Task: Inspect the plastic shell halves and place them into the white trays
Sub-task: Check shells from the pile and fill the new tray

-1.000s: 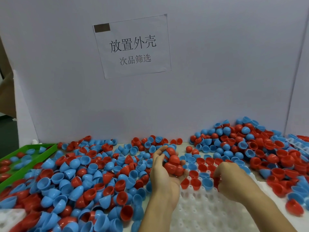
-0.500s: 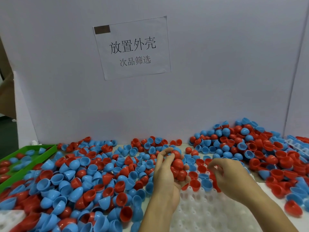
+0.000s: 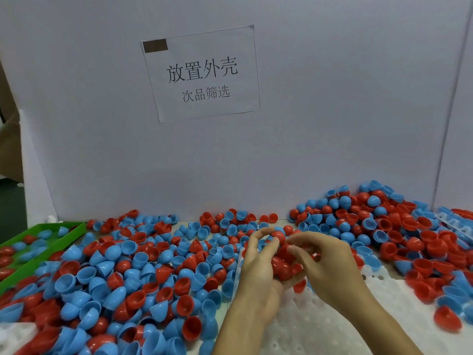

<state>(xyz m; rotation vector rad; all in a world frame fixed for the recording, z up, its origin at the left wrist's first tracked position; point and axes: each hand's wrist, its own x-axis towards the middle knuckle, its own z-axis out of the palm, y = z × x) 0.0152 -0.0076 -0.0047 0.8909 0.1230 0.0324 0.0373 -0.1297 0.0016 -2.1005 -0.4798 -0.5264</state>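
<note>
- Red shell halves (image 3: 282,265) fill our cupped left hand (image 3: 258,272), fingers curled round them, above the white tray (image 3: 320,326) at the table's near edge.
- Our right hand (image 3: 325,262) pinches into that handful.

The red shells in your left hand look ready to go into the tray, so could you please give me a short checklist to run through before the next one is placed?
1. Left hand holds a supply of red shells: ok.
2. Right hand has reached the held shells, fingers at the cluster: ok.
3. One single shell pinched and separated: cannot tell, fingers hide it.
4. White tray lies below the hands with free pockets showing: ok.
5. Shell free of defects: cannot tell, too small and blurred.
6. Green tray at the left is in view: ok.
</note>
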